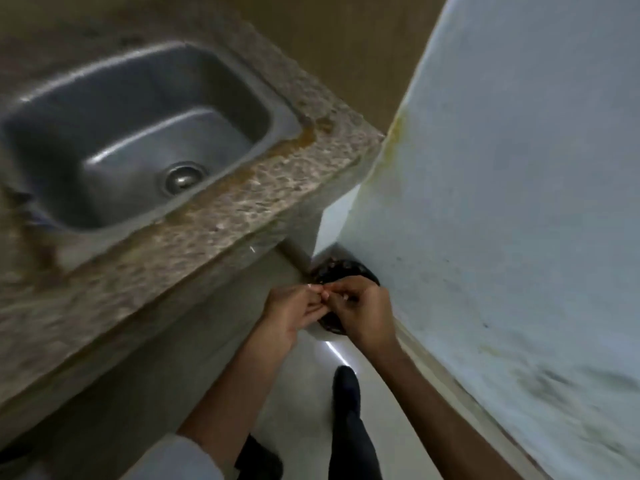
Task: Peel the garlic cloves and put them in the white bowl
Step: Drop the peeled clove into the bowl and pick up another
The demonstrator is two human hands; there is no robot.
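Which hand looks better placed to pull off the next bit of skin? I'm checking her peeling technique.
Probably the right hand: its fingers pinch at the small pale piece held between both hands, above the dark bin. The left hand seems to steady it. Blur hides the exact grip.

Speckled stone counter (221, 216) carries sunken steel sink (138, 133); pale floor (304, 393) bears dark bin (341, 271).

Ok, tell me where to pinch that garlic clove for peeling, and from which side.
The garlic clove is tiny and mostly hidden between the fingertips of the left hand and the right hand. Probably pinch it by its ends, one hand from each side as now, leaving the middle skin free. Its exact shape cannot be told.
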